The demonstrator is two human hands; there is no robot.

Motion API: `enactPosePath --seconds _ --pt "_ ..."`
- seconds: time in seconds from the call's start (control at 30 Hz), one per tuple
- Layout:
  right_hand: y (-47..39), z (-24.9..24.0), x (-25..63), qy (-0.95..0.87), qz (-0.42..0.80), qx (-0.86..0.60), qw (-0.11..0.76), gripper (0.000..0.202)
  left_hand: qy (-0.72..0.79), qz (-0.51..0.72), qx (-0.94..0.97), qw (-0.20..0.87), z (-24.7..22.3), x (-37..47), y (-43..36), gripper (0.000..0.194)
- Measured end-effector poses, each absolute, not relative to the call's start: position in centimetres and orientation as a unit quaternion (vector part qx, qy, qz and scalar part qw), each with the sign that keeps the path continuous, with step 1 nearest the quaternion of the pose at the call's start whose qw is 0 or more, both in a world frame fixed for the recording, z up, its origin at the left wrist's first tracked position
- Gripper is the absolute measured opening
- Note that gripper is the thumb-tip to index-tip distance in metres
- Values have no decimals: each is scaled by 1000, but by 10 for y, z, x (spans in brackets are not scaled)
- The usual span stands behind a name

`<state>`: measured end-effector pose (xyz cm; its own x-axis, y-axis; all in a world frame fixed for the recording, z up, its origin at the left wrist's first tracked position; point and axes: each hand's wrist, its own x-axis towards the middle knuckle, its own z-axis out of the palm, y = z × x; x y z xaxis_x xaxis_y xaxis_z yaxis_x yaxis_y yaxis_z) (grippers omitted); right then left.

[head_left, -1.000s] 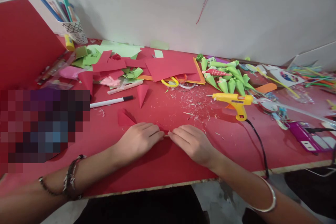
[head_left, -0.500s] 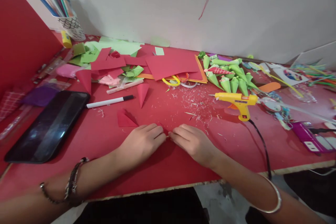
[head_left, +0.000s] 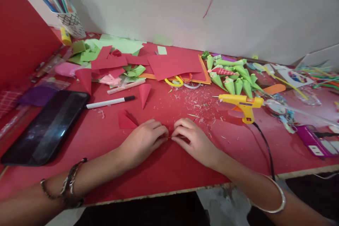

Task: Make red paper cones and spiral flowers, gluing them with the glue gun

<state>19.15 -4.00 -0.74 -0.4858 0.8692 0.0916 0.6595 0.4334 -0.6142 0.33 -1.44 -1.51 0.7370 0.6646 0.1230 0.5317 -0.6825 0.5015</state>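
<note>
Near the front middle of the red table (head_left: pixel 148 176), my left hand (head_left: pixel 148 139) and my right hand (head_left: pixel 193 139) face each other with fingertips almost meeting. Both are closed in a pinch on what looks like a small piece of red paper (head_left: pixel 170 137); most of it is covered by the fingers and it blends with the tabletop. Just beyond my left hand lies a folded red paper piece (head_left: pixel 126 120). A red paper cone (head_left: pixel 144 94) lies farther back, and a black-capped white marker (head_left: pixel 109 102) is left of it.
A yellow glue gun (head_left: pixel 241 104) with a black cord lies right, near several green paper cones (head_left: pixel 238 84). Red paper sheets (head_left: pixel 174 65) and scraps line the back. A black phone (head_left: pixel 47 127) is left, a pen cup (head_left: pixel 70 23) behind. Shavings (head_left: pixel 198 104) litter the middle.
My fingers have lifted and arched a little, and the hands have drawn slightly apart at the knuckles while the fingertips stay close. The view has shifted slightly.
</note>
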Motion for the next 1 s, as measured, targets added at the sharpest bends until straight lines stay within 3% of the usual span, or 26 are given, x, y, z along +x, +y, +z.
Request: enactPosePath --seconds 0.17,0.27,0.4,0.6,0.8,1.0 --pt "-32 1 190 -803 306 -481 175 9 224 166 960 -16 -12 -1 -20 22" --pt "-28 3 190 -803 308 -484 160 9 197 180 961 -72 -8 -3 -23 27" --pt "-32 0 190 -816 283 -477 163 7 225 171 958 -48 -7 -2 -23 27" --pt "-47 -12 190 -881 111 -430 163 17 257 148 955 12 -9 0 -17 21" --pt "-47 -20 189 -907 30 -394 144 23 302 87 940 135 -4 2 -6 6" --pt "-45 -20 186 -895 27 -424 132 25 285 86 952 69 -3 7 -6 14"
